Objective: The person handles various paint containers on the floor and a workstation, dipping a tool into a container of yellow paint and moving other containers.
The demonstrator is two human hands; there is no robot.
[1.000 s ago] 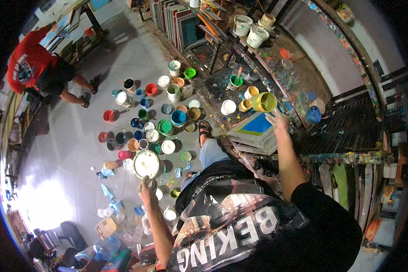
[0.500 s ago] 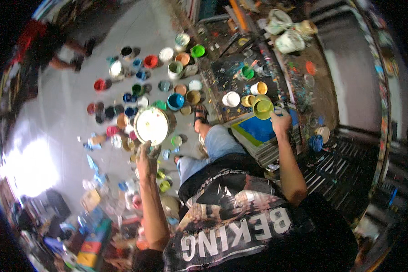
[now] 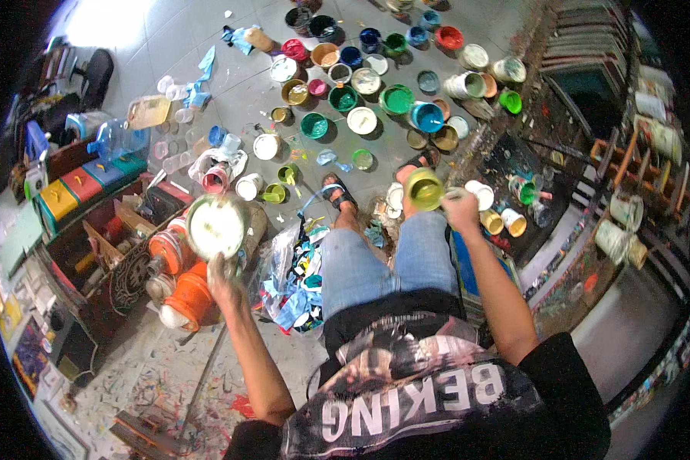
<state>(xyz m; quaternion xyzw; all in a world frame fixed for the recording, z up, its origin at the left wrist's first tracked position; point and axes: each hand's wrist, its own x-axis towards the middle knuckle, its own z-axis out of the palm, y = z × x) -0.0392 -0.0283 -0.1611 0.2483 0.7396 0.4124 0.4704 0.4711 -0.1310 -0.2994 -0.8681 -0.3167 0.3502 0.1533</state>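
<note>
My left hand [image 3: 226, 282] is closed on the near rim of a round paint bucket [image 3: 215, 225] with a whitish top, held up left of my knees. Slight blur hides whether that top is a lid or paint. My right hand [image 3: 461, 211] grips a small olive-yellow paint cup [image 3: 425, 189] by its right side. The cup is raised over my right knee, tilted so that its inside shows, with yellowish colour within. White, yellow-stained tubs [image 3: 515, 223] stand just beyond the right hand.
Many paint tubs, among them a blue one [image 3: 425, 116] and a green one [image 3: 396, 100], cover the floor ahead. A plastic bag of scraps [image 3: 303, 280] lies by my left leg. Orange buckets [image 3: 190, 295] and a cabinet with coloured drawers [image 3: 84, 188] stand at left.
My view has swung left, bringing the cabinet, orange buckets and scrap bag into sight. Both hands still hold the bucket and the cup, now farther left of the bench at right.
</note>
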